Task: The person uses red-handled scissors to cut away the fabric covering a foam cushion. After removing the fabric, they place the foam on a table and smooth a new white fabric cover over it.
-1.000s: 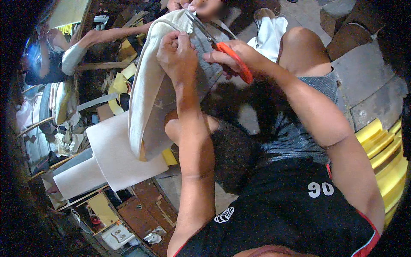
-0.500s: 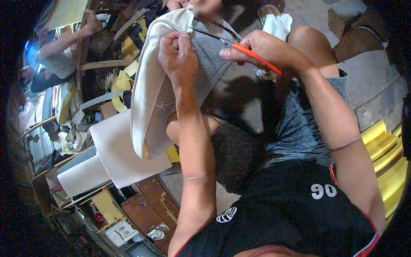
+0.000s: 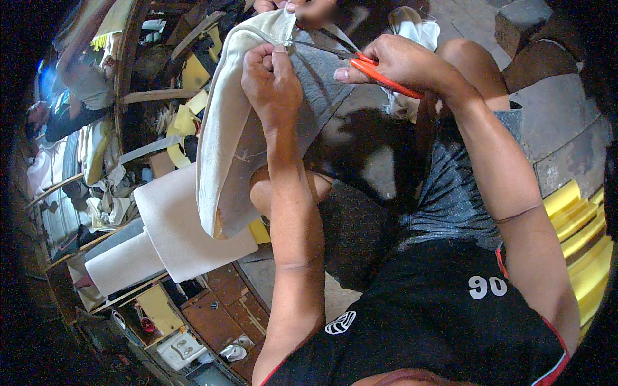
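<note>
My right hand (image 3: 405, 64) is closed around the orange-handled scissors (image 3: 387, 80), thumb stretched along the handle side. Their blades are spread apart and point left, one tip close to the edge of a cream fabric piece (image 3: 215, 122). My left hand (image 3: 273, 80) pinches that edge between thumb and bent fingers, just below the blade tip. The piece hangs down to the left in a long curve with a seamed rim. Its inner side (image 3: 325, 80) looks grey. Skin and fingers (image 3: 273, 5) show at the top edge beside the fabric, partly blurred.
Pale foam-like blocks (image 3: 193, 225) lie left of my forearm. A compartmented wooden box (image 3: 222, 312) stands lower left. Scraps and strips (image 3: 183, 125) clutter the left, where another person (image 3: 84, 90) is. Yellow curved pieces (image 3: 582, 231) are stacked at right.
The scissor blades have parted and my right hand has shifted slightly up. My left hand has barely moved on the fabric. At far left, the other person's arm has moved.
</note>
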A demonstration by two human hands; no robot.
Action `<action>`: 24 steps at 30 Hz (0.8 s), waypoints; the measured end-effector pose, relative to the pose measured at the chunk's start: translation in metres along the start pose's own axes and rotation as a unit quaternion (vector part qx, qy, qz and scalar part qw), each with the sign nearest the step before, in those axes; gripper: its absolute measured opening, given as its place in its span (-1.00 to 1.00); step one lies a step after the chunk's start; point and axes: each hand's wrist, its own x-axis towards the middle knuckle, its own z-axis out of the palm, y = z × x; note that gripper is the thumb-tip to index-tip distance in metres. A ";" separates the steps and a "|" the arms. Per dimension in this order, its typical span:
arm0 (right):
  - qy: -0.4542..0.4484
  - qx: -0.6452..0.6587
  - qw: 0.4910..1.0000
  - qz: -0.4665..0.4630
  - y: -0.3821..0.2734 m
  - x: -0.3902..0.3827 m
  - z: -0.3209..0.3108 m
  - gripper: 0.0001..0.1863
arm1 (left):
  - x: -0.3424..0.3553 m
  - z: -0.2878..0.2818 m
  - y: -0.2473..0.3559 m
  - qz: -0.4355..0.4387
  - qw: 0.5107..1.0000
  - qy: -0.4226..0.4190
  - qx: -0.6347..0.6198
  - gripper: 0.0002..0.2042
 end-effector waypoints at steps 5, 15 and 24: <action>0.006 -0.022 1.000 -0.001 -0.006 -0.002 -0.002 -0.14 | 0.000 -0.001 -0.008 -0.014 1.000 0.002 -0.022 -0.89; 0.011 -0.013 1.000 -0.006 -0.004 0.002 -0.002 -0.21 | 0.000 -0.003 0.001 -0.004 1.000 -0.005 0.008 -0.88; 0.012 -0.059 0.998 -0.008 -0.010 0.000 -0.003 -0.10 | 0.001 -0.005 -0.006 0.059 0.998 0.006 0.015 -0.87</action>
